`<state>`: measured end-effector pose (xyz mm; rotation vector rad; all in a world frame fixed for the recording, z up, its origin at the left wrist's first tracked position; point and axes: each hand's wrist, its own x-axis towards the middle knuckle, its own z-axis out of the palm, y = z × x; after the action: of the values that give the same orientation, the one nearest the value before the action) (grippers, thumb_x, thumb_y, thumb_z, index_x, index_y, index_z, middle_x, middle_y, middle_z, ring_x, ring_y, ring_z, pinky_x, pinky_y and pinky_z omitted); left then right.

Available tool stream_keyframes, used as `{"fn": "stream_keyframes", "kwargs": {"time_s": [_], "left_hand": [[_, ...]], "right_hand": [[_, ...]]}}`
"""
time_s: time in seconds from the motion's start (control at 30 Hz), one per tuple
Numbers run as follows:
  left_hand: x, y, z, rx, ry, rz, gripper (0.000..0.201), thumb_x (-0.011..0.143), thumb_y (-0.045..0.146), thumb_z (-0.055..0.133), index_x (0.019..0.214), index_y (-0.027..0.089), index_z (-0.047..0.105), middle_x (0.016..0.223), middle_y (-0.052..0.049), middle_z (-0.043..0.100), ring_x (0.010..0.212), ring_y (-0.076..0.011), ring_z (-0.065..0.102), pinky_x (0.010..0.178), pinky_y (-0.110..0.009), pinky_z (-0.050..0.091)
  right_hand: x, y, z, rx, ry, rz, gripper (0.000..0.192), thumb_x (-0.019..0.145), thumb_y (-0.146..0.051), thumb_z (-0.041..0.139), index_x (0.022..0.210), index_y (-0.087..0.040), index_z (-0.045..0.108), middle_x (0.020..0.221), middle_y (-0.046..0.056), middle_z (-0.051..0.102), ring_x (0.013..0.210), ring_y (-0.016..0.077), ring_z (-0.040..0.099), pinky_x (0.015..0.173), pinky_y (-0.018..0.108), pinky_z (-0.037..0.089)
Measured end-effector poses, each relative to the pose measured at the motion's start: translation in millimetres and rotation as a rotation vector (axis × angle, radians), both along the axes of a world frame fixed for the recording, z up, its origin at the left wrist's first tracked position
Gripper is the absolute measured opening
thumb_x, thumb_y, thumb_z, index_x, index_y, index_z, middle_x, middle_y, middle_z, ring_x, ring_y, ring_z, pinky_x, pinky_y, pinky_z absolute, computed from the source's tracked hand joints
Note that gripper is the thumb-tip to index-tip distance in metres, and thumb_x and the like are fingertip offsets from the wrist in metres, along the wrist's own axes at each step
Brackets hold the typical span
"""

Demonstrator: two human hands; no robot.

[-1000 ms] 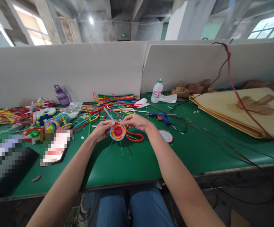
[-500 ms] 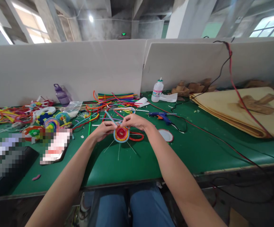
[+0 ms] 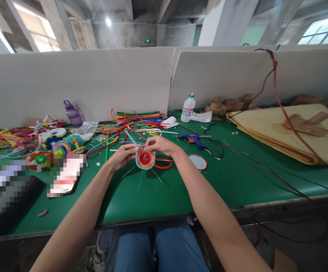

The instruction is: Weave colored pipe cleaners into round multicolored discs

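Note:
A small round woven disc (image 3: 145, 158), ringed in red, orange and light blue, is held up above the green table between my two hands. Thin pale spokes stick out around its rim. My left hand (image 3: 124, 155) pinches the disc's upper left edge, where a light blue strip (image 3: 132, 139) rises toward the back. Along the top right edge, the fingers of my right hand (image 3: 159, 145) are closed on the disc. Behind the disc, red scissor handles (image 3: 164, 163) lie on the table, their blades hidden.
Colourful pipe cleaners (image 3: 139, 116) lie at the back. Finished woven pieces (image 3: 62, 147) and a phone (image 3: 66, 175) are on the left. A blue glue gun (image 3: 193, 140), a white round lid (image 3: 197, 162) and a bottle (image 3: 188, 108) stand or lie right of centre. Cables cross the right side.
The disc has turned slightly, its lower spokes swinging a little to the left. My left fingers have shifted slightly along its edge, and both hands still hold it.

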<state>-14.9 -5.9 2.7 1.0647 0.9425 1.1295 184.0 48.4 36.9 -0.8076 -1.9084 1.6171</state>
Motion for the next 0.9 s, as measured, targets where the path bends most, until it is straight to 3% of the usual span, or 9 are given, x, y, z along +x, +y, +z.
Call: {"fn": "stream_keyframes", "kwargs": {"time_s": [0.1,0.27,0.43,0.73,0.9], "left_hand": [[-0.3,0.6,0.7,0.024,-0.02,0.008,0.03,0.059,0.034,0.084,0.08,0.015,0.072,0.076,-0.003,0.069,0.069,-0.0117,0.061,0.066,-0.023,0.047],[0.3,1.5,-0.7,0.035,0.055,0.029,0.028,0.056,0.034,0.084,0.068,0.015,0.067,0.062,0.003,0.061,0.054,-0.007,0.052,0.055,-0.02,0.041],[1.8,0.9,-0.6,-0.003,0.122,0.008,0.032,0.057,0.035,0.084,0.076,0.015,0.068,0.068,0.003,0.062,0.059,-0.0077,0.055,0.057,-0.02,0.042],[2.0,1.2,-0.2,-0.003,0.155,-0.037,0.028,0.056,0.032,0.084,0.069,0.014,0.067,0.068,0.002,0.061,0.063,-0.009,0.055,0.062,-0.021,0.044],[2.6,1.2,-0.6,0.078,0.23,-0.029,0.023,0.06,0.032,0.079,0.067,0.015,0.066,0.063,0.003,0.058,0.058,-0.0083,0.051,0.057,-0.02,0.041]], "right_hand": [[0.2,-1.7,2.1,0.01,0.012,-0.046,0.021,0.062,-0.026,0.079,0.07,-0.012,0.065,0.064,-0.001,0.06,0.056,0.0063,0.05,0.047,0.018,0.037],[-1.6,-4.0,3.6,0.001,-0.052,-0.002,0.022,0.062,-0.025,0.079,0.076,-0.012,0.069,0.065,0.0,0.061,0.059,0.0075,0.052,0.05,0.019,0.04],[-3.9,-3.5,0.8,0.049,-0.039,0.017,0.022,0.061,-0.028,0.079,0.072,-0.012,0.068,0.061,-0.002,0.059,0.056,0.0075,0.051,0.048,0.019,0.039],[-5.6,-3.9,0.0,0.076,-0.086,0.02,0.025,0.057,-0.029,0.081,0.068,-0.012,0.067,0.058,-0.002,0.059,0.052,0.0068,0.048,0.047,0.02,0.039],[-5.2,-5.1,1.1,0.087,-0.089,0.039,0.022,0.06,-0.029,0.079,0.068,-0.012,0.067,0.058,-0.002,0.059,0.053,0.0062,0.048,0.047,0.019,0.038]]}}
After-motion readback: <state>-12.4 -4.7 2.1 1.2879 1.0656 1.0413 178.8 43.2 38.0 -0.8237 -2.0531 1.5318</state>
